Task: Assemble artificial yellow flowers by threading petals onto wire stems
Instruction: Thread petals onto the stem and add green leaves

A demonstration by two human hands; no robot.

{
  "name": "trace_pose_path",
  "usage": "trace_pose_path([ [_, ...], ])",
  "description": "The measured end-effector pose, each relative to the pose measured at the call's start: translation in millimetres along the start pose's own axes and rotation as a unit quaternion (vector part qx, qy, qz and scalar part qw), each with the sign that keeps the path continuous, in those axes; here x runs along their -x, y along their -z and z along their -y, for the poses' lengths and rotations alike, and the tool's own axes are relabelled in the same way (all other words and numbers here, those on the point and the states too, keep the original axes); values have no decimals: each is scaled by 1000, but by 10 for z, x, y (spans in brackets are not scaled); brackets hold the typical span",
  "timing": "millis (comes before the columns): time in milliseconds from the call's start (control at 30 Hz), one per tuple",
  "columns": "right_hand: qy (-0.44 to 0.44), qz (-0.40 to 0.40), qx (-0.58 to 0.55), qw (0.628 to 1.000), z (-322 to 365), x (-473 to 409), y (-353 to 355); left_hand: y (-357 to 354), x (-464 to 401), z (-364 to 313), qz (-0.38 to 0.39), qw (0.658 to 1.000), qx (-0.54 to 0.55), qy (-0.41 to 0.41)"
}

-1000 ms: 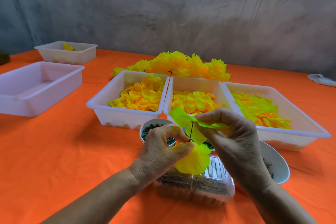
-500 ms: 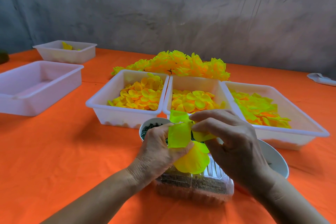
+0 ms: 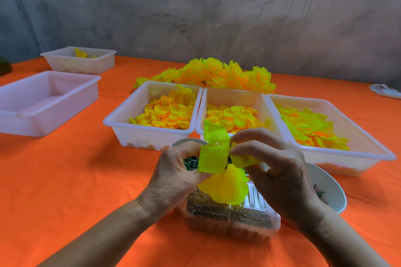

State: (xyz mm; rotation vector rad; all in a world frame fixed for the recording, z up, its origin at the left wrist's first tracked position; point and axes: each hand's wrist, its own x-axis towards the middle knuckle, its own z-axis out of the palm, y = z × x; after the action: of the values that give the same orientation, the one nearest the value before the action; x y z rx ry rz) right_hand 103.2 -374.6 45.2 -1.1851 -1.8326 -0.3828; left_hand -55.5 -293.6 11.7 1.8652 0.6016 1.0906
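Half-built flower at lower centre of frame: neon yellow-green fabric petals [image 3: 213, 154] stacked above a rounder yellow petal [image 3: 225, 188], on a thin dark wire stem [image 3: 228, 154]. Left hand [image 3: 175, 178] pinches the petals from the left; right hand [image 3: 275, 171] pinches them at the stem. Versus 0.5 s ago: upper petal stands taller, stem tip now exposed. Three white plastic trays [image 3: 149, 134] behind hold loose yellow-orange petals; white bowl [image 3: 189, 142] holds dark green bits; clear plastic box [image 3: 234, 221] sits below the hands.
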Motion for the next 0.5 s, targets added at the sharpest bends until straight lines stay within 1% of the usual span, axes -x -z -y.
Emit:
trace_pose_path([
  [67,-22,3,-19,1000,-3,19,-2,60,-6,3,-6,1000,-11,-6],
  [133,-35,5,-27,999,-26,37,-19,100,-18,42,-17,1000,4,-13],
  [167,-41,0,-37,998,-30,38,-30,100,-23,23,-27,999,19,0],
  [300,-49,-6,-54,997,-60,26,-44,103,-54,-15,-66,987,133,62],
  [333,-51,-6,-57,997,-69,28,-43,114,-71,-39,-71,984,146,65],
  [433,-55,-7,-61,997,-64,53,-48,137,-105,-148,-65,980,174,66],
  [500,-57,-10,-68,996,-73,56,-56,126,-129,-214,-57,980,171,79],
])
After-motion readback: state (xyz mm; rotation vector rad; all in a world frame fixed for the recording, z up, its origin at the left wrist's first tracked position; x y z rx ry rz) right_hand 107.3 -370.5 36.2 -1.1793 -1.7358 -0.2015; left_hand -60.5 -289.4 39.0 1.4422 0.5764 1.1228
